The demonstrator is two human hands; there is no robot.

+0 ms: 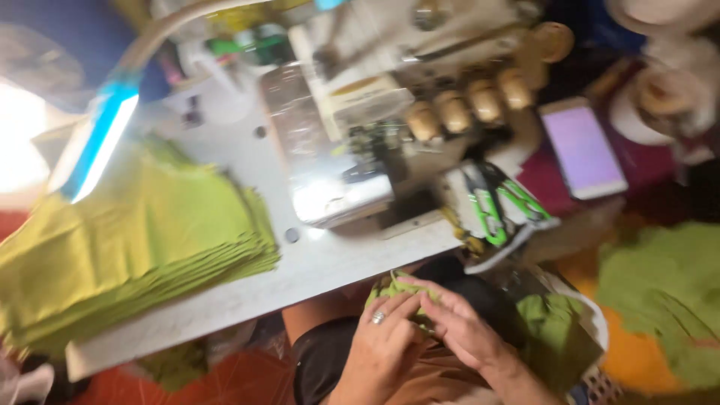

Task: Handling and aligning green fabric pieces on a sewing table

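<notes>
1. Both hands sit lowest in my view, pressed together over my lap: my left hand (pixel 381 341), with a ring on one finger, and my right hand (pixel 459 324) pinch a small folded green cloth piece (pixel 399 289) between their fingers.
2. Just right of my right hand I see a white basket (pixel 595 319) holding more crumpled green fabric (pixel 553 324); how full it is I cannot tell, since blur hides its depth.
3. Further right of that, a loose green heap (pixel 666 292) lies on an orange floor covering.
4. Just above my hands runs the edge of the white table (pixel 315 266).
5. Up and left of my left hand, a thick stack of flat green cloth pieces (pixel 142 240) rests on that table, edges roughly aligned.
6. Directly above my hands stands the sewing machine (pixel 390 127), with green-handled scissors (pixel 499 206) lying on a small tray at its near right corner.
7. Well above and right of my right hand lies a phone (pixel 583 146) with a lit pale screen.
8. Far up-left of my hands, a lit lamp head (pixel 101 142) on a bent white arm hangs over the stack.
</notes>
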